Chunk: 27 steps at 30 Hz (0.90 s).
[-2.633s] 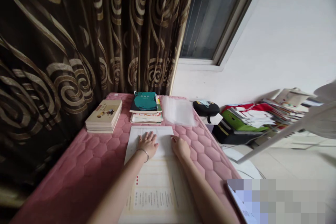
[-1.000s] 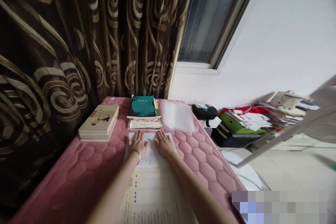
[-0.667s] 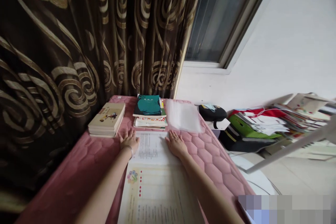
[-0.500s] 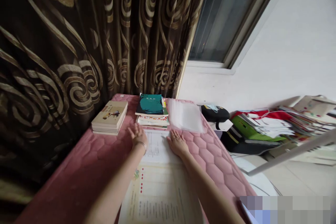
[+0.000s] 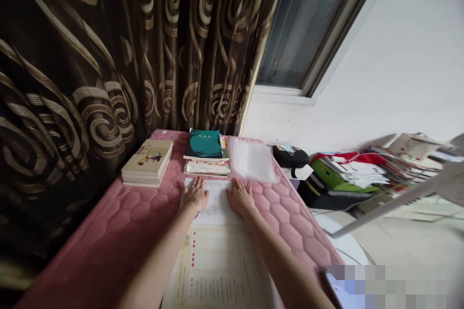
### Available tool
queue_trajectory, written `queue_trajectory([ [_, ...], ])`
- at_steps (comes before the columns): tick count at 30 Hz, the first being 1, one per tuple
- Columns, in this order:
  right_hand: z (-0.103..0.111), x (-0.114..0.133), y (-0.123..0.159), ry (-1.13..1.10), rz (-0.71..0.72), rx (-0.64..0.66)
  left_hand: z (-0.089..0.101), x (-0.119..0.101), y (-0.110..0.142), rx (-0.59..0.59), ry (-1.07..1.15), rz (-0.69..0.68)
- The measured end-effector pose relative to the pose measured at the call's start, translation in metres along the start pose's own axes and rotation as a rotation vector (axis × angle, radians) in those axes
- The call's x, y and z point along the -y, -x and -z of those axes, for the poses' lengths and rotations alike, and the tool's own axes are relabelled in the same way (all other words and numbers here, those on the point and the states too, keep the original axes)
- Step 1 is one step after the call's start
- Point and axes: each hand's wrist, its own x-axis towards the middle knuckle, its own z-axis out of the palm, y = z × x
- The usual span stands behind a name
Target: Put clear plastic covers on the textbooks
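An open book (image 5: pixel 224 251) lies on the pink quilted mattress in front of me, its printed pages facing up, with red dots along one side. My left hand (image 5: pixel 196 195) rests flat on the far page near its left edge, fingers spread, a bracelet at the wrist. On the right edge of that same page my right hand (image 5: pixel 241 197) lies flat with its fingers stretched out. Just beyond my fingertips is a small pile of books topped by a teal book (image 5: pixel 204 144). Clear plastic sleeves (image 5: pixel 252 159) lie to the right of that pile.
A stack of beige books (image 5: pixel 148 160) sits at the left on the pink mattress (image 5: pixel 145 212). A patterned curtain (image 5: pixel 163 48) hangs behind. Right of the mattress are a black case (image 5: pixel 290 156), a green item (image 5: pixel 326 174) and piled papers. A phone-like object (image 5: pixel 335 287) lies at the lower right.
My left hand has moved right, from the page's left edge onto the page. The right hand has shifted slightly left with the view and stays on the page.
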Motion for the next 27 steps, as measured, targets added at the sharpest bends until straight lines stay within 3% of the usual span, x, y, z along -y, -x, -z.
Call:
queue_trajectory([
  [2, 0.001, 0.019, 0.002, -0.027, 0.006, -0.028, 0.002, 0.003, 0.001, 0.000, -0.009, 0.003],
  [4, -0.002, 0.042, 0.003, -0.103, 0.112, -0.029, 0.001, 0.003, 0.001, 0.004, -0.015, 0.002],
  [7, -0.009, 0.072, 0.002, -0.204, 0.274, 0.047, 0.000, 0.002, 0.001, 0.017, -0.023, -0.011],
  [9, -0.012, 0.077, 0.001, -0.237, 0.311, 0.088, -0.001, 0.004, 0.001, 0.017, -0.024, -0.016],
  [11, -0.013, 0.067, 0.000, -0.212, 0.278, 0.094, -0.002, 0.005, 0.000, 0.008, -0.021, -0.012],
  [19, -0.003, -0.014, 0.000, -0.065, 0.033, 0.042, -0.006, 0.005, -0.002, -0.023, -0.022, 0.022],
  [27, -0.004, -0.017, -0.001, -0.049, 0.047, 0.046, 0.015, 0.048, 0.010, -0.036, -0.117, 0.264],
])
